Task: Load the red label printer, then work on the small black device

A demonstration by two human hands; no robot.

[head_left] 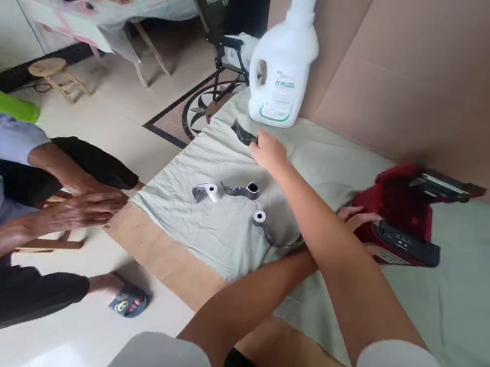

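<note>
My forearms cross, the right one over the left. Far out on the cloth, my right hand [269,151] is closed on the end of a curled dark paper strip [242,134]. My left hand [356,220] grips the near left side of a small red and black printer [406,244], whose lid [443,182] stands open; its red inner compartment shows. Between the hands lie a white-cored paper roll [212,191], a dark-cored roll [252,190] and another small roll [259,217] trailing a dark strip towards my arms.
A white detergent bottle [286,61] stands at the cloth's back edge, before a cardboard wall [428,70]. At the left sits another person with clasped hands [80,208] close to the table corner. Behind are a folding chair [211,4] and a wooden stool [54,72].
</note>
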